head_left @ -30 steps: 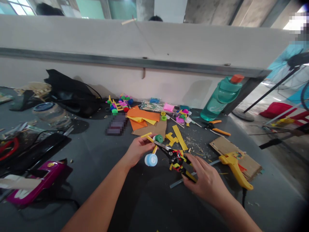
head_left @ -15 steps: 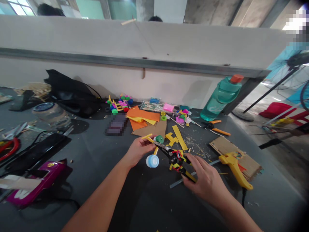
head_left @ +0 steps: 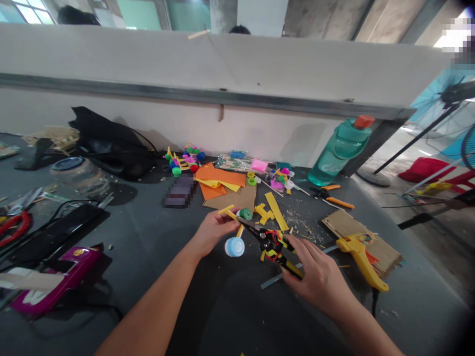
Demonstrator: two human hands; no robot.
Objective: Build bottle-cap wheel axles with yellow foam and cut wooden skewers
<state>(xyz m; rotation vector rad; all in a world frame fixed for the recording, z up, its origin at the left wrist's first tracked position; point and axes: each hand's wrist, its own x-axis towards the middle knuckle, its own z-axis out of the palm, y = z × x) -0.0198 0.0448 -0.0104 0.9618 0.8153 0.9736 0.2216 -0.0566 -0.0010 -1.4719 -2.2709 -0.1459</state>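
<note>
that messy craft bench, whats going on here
A person is working over a dark bench. The left hand holds a yellow stick near a green bottle cap and a pale blue cap, while the right hand grips black cutters tangled with yellow and red bits, their tips beside the stick. Orange paper lies ahead, and a yellow glue gun sits on cardboard to the right.

1. Left hand [head_left: 214, 232]: bare, slender fingers, nails short as far as the view shows.
2. Right hand [head_left: 319, 278]: bare, matching the left, with long, slim fingers.
3. Left forearm [head_left: 148, 307]: bare and slim, tapering to the wrist, uncovered to the frame edge.
4. Right forearm [head_left: 365, 332]: bare and slim, uncovered to the frame edge.
</note>
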